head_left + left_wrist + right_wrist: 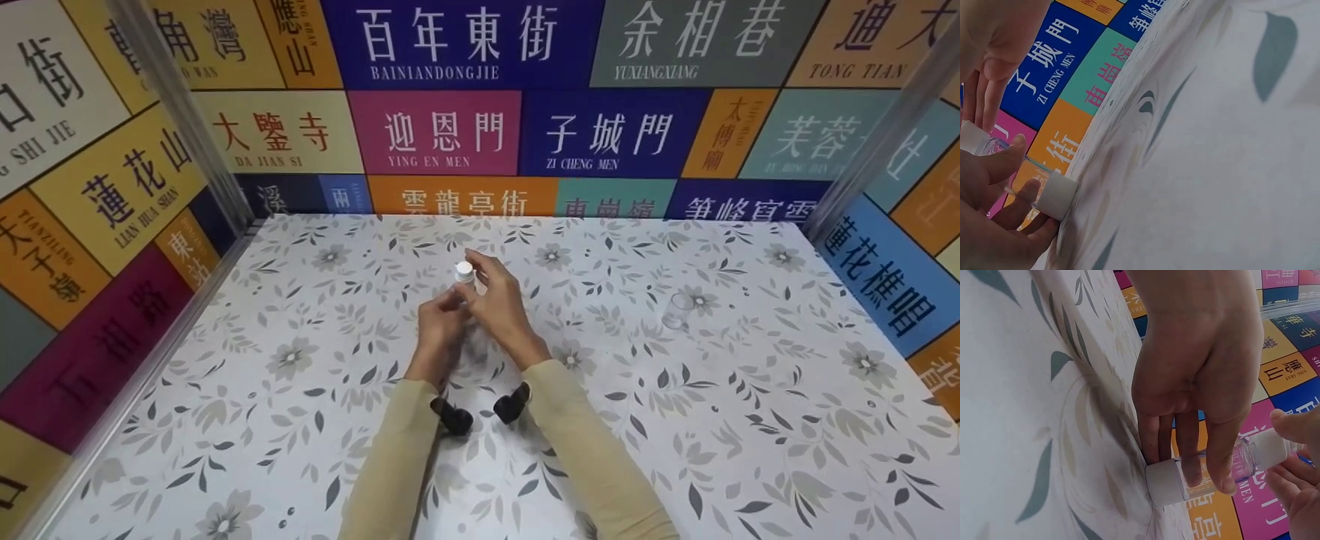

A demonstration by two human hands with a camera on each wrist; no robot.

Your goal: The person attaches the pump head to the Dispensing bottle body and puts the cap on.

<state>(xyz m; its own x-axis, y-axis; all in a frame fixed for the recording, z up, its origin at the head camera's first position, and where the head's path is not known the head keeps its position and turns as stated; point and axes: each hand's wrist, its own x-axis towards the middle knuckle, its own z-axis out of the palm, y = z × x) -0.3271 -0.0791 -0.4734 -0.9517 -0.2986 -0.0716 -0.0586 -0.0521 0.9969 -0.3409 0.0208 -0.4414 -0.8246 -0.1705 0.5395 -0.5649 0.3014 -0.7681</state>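
One clear bottle (1207,484) is upright over the tabletop (750,450); our left fingers (1189,444) grip its body. Whether our right fingers (489,265), parted about the white cap (465,267), pinch it, we cannot tell. Likely cap work: next calls for steadying below.

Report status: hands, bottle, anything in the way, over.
Left hand grips clear bottle, white cap on. Right hand at cap, hold unclear. Clear container off right, not in the way.

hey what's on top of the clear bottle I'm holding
The clear bottle has a white cap on top, the right hand beside it. Whatever lies under the cap is hidden.
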